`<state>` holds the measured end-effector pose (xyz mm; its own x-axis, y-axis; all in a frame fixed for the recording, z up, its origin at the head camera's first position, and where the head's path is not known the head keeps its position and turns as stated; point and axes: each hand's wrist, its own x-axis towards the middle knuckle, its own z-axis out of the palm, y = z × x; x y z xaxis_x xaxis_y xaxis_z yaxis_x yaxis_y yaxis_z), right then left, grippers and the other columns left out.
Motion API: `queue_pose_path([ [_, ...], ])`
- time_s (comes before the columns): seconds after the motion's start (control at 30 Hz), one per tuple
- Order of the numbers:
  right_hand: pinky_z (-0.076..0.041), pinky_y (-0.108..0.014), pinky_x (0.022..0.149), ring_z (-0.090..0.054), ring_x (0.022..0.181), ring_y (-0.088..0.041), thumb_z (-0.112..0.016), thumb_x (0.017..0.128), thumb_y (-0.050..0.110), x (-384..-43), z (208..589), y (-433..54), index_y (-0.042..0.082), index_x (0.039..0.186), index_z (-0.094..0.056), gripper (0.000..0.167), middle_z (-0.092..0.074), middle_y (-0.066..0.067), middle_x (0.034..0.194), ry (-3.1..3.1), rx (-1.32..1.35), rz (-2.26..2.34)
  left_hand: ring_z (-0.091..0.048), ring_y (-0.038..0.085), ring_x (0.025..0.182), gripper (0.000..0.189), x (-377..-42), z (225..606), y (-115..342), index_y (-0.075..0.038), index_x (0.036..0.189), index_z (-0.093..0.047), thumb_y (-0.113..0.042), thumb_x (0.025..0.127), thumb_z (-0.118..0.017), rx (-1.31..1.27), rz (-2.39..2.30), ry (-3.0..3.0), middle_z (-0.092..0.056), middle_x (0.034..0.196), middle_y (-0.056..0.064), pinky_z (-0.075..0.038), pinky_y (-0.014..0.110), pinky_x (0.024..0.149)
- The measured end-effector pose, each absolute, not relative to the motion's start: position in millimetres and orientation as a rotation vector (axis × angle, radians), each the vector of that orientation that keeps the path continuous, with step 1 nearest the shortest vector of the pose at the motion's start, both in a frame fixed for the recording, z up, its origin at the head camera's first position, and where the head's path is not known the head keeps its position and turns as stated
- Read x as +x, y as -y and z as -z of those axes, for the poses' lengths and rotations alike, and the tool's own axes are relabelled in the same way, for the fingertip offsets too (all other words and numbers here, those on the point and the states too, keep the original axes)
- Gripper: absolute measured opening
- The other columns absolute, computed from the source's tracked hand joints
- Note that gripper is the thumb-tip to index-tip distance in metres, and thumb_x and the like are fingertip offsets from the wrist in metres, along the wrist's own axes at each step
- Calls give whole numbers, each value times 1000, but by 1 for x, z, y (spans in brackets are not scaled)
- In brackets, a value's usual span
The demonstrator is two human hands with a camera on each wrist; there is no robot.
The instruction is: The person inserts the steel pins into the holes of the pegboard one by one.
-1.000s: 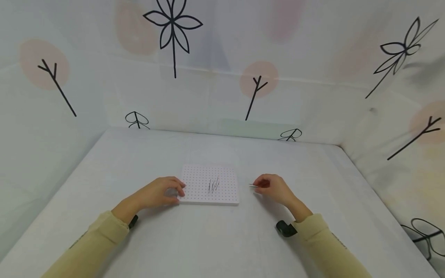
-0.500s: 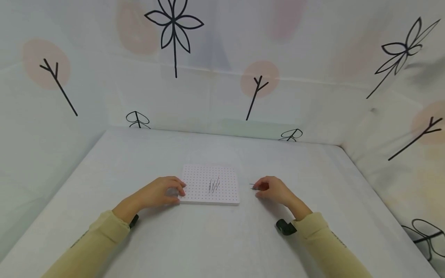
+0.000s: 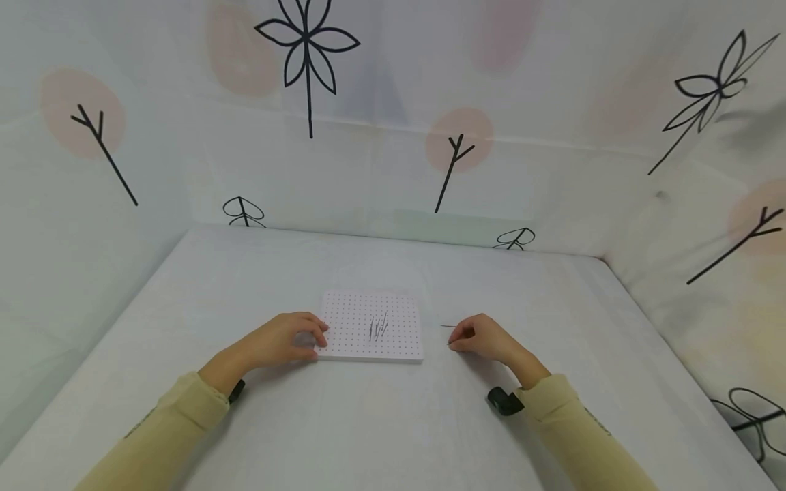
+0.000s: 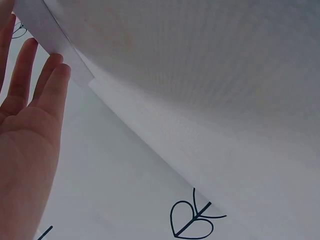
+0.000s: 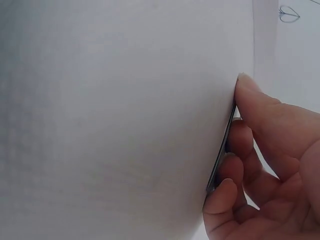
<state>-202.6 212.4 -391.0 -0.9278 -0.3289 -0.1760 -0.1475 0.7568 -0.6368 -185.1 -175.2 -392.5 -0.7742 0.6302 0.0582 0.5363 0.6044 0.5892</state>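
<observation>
A white board (image 3: 353,344) dotted with small holes lies on the table, and several thin dark sticks (image 3: 377,327) stand in it, leaning slightly. At its left edge my left hand (image 3: 284,339) rests, fingertips on the rim and thumb by the near corner; in the left wrist view its fingers (image 4: 52,92) lie fairly straight against the board's side (image 4: 55,35). To the right of the board, low over the table, my right hand (image 3: 482,335) pinches a thin dark metal stick (image 5: 222,147) between thumb and fingers, which partly hide it. Another thin stick (image 3: 447,326) lies just beyond those fingers.
A white cloth covers the table (image 3: 381,423). Behind it and at both sides hangs a pale cloth (image 3: 368,177) printed with leaf and twig drawings. A dark wrist camera (image 3: 505,401) sits below the right wrist.
The right fingers have lowered slightly toward me and closed together on one stick, which now barely shows in the head view. The left hand and the board stay put.
</observation>
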Motion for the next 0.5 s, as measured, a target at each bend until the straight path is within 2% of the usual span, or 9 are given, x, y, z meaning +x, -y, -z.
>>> queue_pose_path([
  [0.5,-43,-31,70,-48,77,-16,-61,89,7,-199,390,-213,3,86,-61,5,-56,0,81,-2625,-489,923,-52,27,113,16,-185,392,174,-20,87,-66,-10,77,-75,986,-899,-2676,-60,115,2,-39,47,97],
])
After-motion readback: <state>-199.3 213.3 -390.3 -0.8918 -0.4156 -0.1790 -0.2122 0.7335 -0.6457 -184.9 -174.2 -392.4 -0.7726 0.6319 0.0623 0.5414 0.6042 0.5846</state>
